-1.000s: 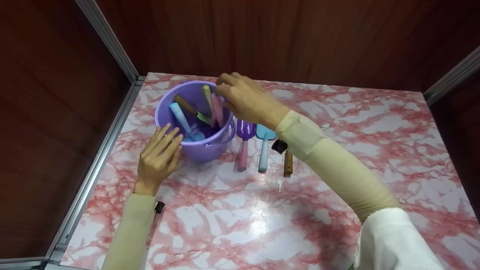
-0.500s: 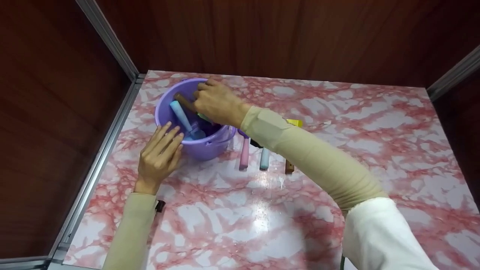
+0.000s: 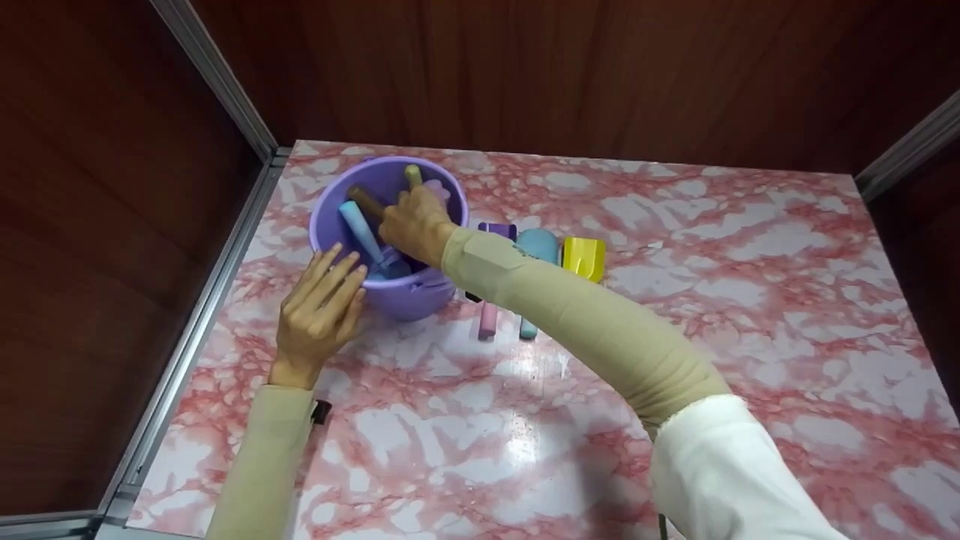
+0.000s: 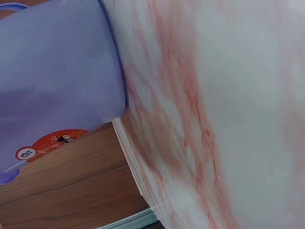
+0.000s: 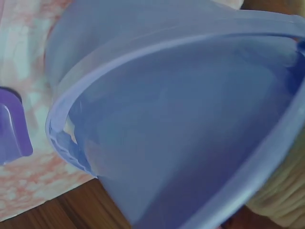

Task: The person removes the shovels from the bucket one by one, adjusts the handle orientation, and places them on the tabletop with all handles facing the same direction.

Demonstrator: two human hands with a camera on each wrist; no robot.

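A purple bucket [image 3: 405,300] stands at the back left in the head view. Inside it lean a light blue handle [image 3: 360,225], a brown handle [image 3: 366,201], a yellow-green handle [image 3: 413,175] and a pink piece [image 3: 436,190]. My right hand [image 3: 416,226] reaches down into the bucket, fingers bent, right by the lower part of the brown handle. Its fingertips are hidden, and I cannot tell whether they hold anything. My left hand [image 3: 313,311] rests with fairly straight fingers against the bucket's near-left rim. The right wrist view looks into the bucket's inner wall [image 5: 181,105].
Right of the bucket lie a purple toy shovel with a pink handle [image 3: 487,321], a light blue shovel [image 3: 538,244] and a yellow shovel [image 3: 585,259], partly covered by my right forearm. Wooden walls [image 3: 525,75] bound the marbled table [image 3: 420,450] at the back and sides.
My right hand has moved left from over the bucket's right rim and down among the tools inside. The left hand stays at the rim.
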